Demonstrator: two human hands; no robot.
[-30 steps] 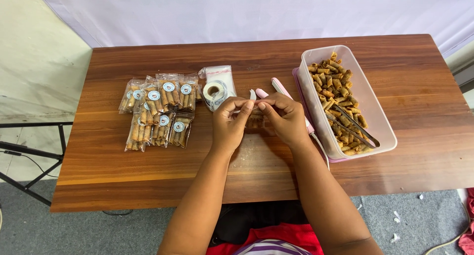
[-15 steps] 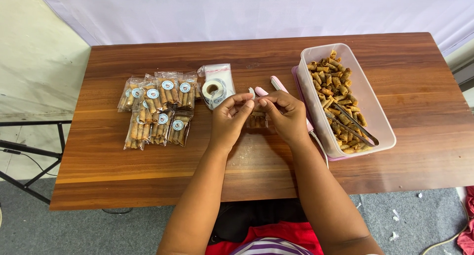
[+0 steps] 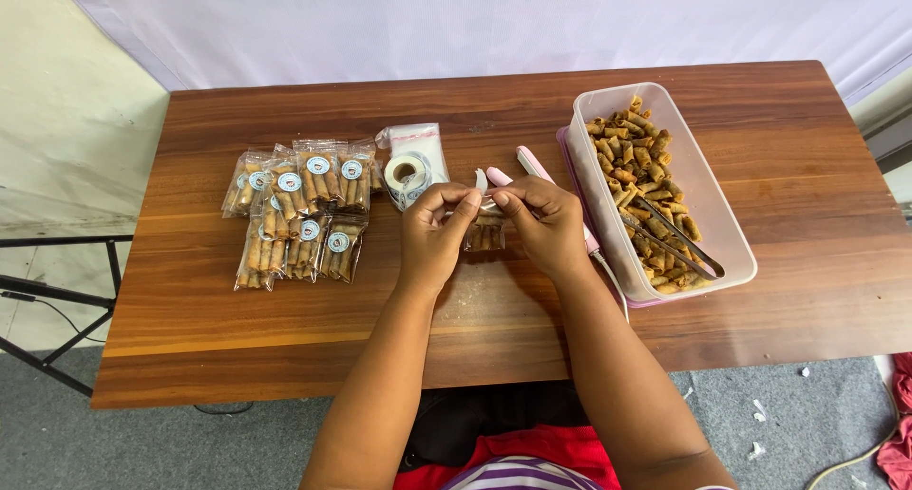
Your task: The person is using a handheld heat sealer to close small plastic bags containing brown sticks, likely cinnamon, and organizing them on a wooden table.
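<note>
Over the middle of the wooden table (image 3: pixel 218 357), my left hand (image 3: pixel 432 234) and my right hand (image 3: pixel 541 224) meet, both pinching the top of a small clear bag of brown snack rolls (image 3: pixel 484 232). The bag hangs between my fingers just above the table. A roll of round stickers (image 3: pixel 407 174) lies just beyond my left hand. A clear plastic tub (image 3: pixel 731 238) of loose snack rolls stands to the right of my right hand, with metal tongs (image 3: pixel 676 243) lying in it.
A pile of several sealed, stickered snack bags (image 3: pixel 299 210) lies at the left of the table. A pink and white tool (image 3: pixel 532 164) lies between my hands and the tub. A white curtain hangs behind the table; a black stand is on the floor at left.
My hands have stayed together over the table's middle with the small bag; only the fingers shifted slightly at the bag's top.
</note>
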